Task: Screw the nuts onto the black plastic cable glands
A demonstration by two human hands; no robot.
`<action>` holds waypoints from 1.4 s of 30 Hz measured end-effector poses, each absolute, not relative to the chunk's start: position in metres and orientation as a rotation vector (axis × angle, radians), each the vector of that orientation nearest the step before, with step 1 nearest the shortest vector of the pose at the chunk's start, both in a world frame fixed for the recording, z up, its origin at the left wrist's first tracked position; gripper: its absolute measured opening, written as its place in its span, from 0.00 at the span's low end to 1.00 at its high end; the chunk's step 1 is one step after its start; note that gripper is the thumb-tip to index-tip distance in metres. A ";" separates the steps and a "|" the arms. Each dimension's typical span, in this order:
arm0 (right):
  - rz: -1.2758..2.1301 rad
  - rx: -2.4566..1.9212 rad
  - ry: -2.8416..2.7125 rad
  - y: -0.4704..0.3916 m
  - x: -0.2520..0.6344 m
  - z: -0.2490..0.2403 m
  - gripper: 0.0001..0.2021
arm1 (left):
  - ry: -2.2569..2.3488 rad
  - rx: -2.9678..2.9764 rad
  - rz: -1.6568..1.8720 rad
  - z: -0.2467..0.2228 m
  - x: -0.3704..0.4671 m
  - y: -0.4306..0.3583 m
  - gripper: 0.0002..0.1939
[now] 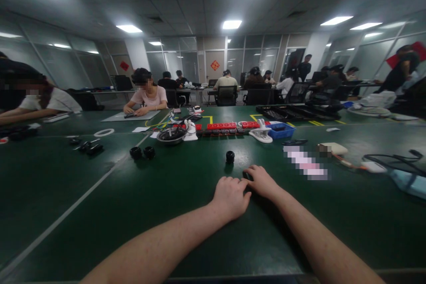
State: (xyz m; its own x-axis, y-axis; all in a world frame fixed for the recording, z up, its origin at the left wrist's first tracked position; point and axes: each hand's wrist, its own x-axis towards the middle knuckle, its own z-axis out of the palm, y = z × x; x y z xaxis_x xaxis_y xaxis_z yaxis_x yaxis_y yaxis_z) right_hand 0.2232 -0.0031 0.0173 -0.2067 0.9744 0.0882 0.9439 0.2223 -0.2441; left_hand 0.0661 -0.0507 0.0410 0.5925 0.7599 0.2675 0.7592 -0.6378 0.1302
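Both my hands meet just above the green table (186, 230), near its middle. My left hand (230, 196) has its knuckles up and its fingers curled under, with the thumb toward the right hand. Close beside it, my right hand (262, 182) bends its fingers round a small dark object (247, 176), mostly hidden by the fingers. Whether the left fingertips grip that same object is hard to see. A short black cylindrical part (230, 156) stands on the table just beyond my hands, apart from both.
Two similar black parts (142, 153) stand to the left. Farther back are a row of red blocks (221, 126), a blue bin (281, 130), a white clip-like stand (261, 132) and a cable coil (171, 134). A co-worker (148, 95) sits across the table.
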 end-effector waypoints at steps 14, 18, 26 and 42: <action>0.230 -1.781 -2.289 -0.001 0.226 0.017 0.17 | 1.311 2.719 0.642 0.046 0.064 -0.041 0.26; 0.242 -1.767 -2.278 -0.001 0.227 0.017 0.17 | 1.234 2.682 0.619 0.053 0.060 -0.038 0.29; 0.260 -1.747 -2.246 -0.007 0.225 0.022 0.19 | 1.191 2.623 0.516 0.074 0.025 -0.021 0.31; 0.280 -1.434 -2.243 -0.049 0.176 0.056 0.19 | 1.124 2.533 0.588 0.018 0.008 -0.017 0.42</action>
State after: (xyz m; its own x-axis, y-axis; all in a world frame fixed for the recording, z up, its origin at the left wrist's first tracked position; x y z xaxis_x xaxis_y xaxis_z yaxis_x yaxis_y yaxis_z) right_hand 0.1759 -0.0488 0.0561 -0.3509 0.8968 0.2694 0.8031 0.4361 -0.4060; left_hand 0.0077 -0.0171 0.0184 0.6084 0.7559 0.2417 0.6300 -0.6452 0.4322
